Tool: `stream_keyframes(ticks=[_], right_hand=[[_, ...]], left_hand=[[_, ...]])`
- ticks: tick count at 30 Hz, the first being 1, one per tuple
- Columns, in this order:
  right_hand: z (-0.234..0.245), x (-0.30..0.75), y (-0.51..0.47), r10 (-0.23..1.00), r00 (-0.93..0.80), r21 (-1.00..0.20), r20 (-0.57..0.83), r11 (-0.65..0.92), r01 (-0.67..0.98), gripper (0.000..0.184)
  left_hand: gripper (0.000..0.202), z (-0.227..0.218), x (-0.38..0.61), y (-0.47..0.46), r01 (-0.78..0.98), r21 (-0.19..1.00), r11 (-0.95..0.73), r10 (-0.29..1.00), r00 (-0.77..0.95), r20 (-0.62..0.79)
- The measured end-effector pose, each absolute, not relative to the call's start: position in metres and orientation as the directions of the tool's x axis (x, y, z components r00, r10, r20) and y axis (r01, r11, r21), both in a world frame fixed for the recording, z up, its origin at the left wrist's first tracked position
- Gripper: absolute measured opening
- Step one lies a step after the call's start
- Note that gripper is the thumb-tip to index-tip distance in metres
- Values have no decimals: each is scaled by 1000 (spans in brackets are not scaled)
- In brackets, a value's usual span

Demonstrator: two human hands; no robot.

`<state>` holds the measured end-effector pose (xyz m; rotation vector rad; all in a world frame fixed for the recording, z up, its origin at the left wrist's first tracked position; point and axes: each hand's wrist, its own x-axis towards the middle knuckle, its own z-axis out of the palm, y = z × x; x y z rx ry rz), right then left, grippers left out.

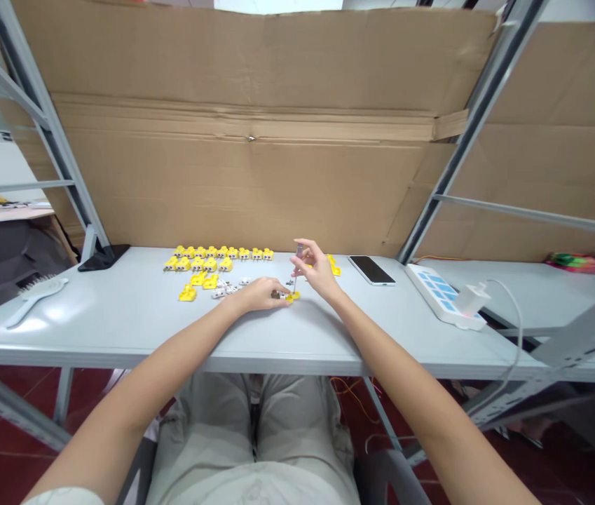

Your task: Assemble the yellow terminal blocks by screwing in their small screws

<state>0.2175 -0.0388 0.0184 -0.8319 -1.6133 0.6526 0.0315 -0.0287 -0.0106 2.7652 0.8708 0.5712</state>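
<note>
Yellow plug piece (291, 297) lies mid-table on the grey table (118, 330), left hand (260, 293) curled over it, fingertips pinning it down. Right hand (318, 270) pinches a screwdriver (297, 265) upright, tip on the piece. Loose rows of yellow plugs (213, 259) at 11 o'clock of the hands. Smartphone (371, 270) and power strip (444, 298) at 3, hairbrush (37, 298) at 9.

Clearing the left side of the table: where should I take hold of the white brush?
Grip the white brush by its slim handle, which lies flat and points toward the near left edge of the table. Come down from above on that side; the wide head carries upturned bristles.
</note>
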Motion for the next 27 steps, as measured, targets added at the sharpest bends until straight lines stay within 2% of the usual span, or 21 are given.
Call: stream_keyframes(ticks=[7,14,20,27], right_hand=[[18,221,-35,829,-74,-824,554,559,98,49],[19,221,-35,802,-13,-792,597,592,149,46],[19,220,-35,838,-59,-837,542,545,44,43],[17,219,-33,791,-2,-786,612,609,108,43]], left_hand=[[35,-11,31,-29,508,309,-804,589,750,301],[34,-10,32,-29,516,308,-799,597,741,306],[35,-8,32,-31,524,309,-794,604,740,297],[33,-12,32,-28,523,287,-803,594,740,315]])
